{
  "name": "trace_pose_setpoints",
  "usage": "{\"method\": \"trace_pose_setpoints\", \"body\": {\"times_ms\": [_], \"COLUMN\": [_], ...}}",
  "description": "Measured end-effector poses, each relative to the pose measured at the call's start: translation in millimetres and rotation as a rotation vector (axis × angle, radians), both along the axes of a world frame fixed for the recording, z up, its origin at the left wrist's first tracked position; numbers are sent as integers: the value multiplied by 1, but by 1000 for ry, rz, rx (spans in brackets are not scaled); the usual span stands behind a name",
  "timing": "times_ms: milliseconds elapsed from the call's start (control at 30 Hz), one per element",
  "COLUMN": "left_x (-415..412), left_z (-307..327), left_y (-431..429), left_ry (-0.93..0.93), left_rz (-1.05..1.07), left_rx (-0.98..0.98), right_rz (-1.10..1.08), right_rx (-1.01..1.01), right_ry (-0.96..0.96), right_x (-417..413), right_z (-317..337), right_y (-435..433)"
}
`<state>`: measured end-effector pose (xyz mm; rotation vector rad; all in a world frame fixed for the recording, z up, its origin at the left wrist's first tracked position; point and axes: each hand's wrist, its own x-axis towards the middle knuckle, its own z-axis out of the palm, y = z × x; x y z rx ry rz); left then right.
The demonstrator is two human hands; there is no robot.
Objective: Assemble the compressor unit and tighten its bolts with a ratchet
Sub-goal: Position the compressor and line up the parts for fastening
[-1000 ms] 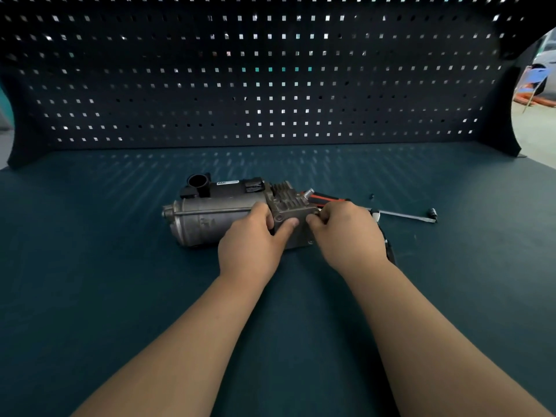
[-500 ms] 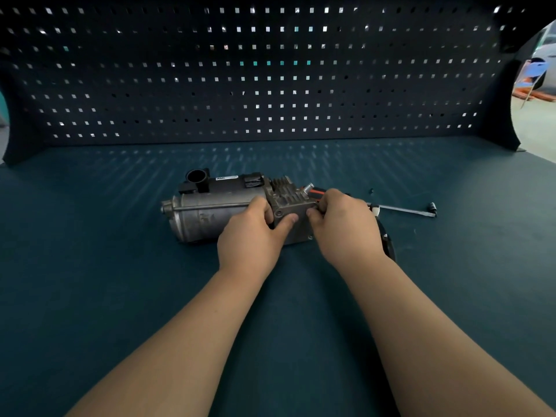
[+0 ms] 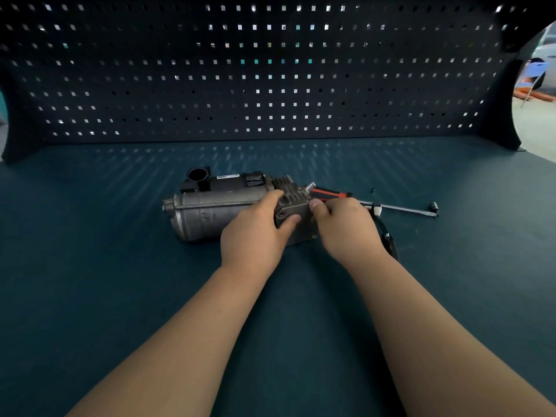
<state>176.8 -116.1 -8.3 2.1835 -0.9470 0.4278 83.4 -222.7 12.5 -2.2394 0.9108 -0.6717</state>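
A grey compressor unit (image 3: 210, 215) lies on its side on the dark teal bench, its finned head (image 3: 290, 192) pointing right. My left hand (image 3: 255, 230) grips the head end, thumb on the flat end plate (image 3: 296, 212). My right hand (image 3: 343, 227) is curled at the plate's upper right corner, fingertips pinching something small there that I cannot make out. A ratchet with a red and black handle (image 3: 328, 194) and a long chrome shaft (image 3: 403, 208) lies on the bench just behind my right hand.
A dark pegboard wall (image 3: 270, 70) closes the back of the bench. A small dark bolt (image 3: 372, 190) lies behind the ratchet. A black cable (image 3: 388, 239) curls on the bench to the right of my right wrist.
Both hands stay on the compressor's head end. My right hand's fingers have shifted slightly at the plate's corner. The camera has tilted a little.
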Motion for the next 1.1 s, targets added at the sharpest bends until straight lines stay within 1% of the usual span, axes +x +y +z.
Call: {"method": "trace_pose_setpoints", "body": {"times_ms": [100,233,333,467,600,700,1100], "left_x": [1,2,3,3,3,4,2], "left_z": [0,-1,-1,-1,-1,-1,-3], "left_y": [0,-1,-1,-1,-2,-2,-3], "left_ry": [3,11,6,1,9,23,36], "left_rz": [0,-22,-8,-9,-21,-28,-22], "left_rx": [0,-7,-15,-17,-22,-28,-48], "right_rz": [10,28,24,13,-44,-37,-48], "right_rx": [-119,-386,-504,-497,-434,-373,-297], "right_ry": [51,120,93,69,129,146,101], "right_x": [-4,-11,-9,-7,-9,-10,-9], "right_z": [2,8,11,7,7,6,8], "right_y": [-2,-4,-5,-2,-6,-6,-2]}}
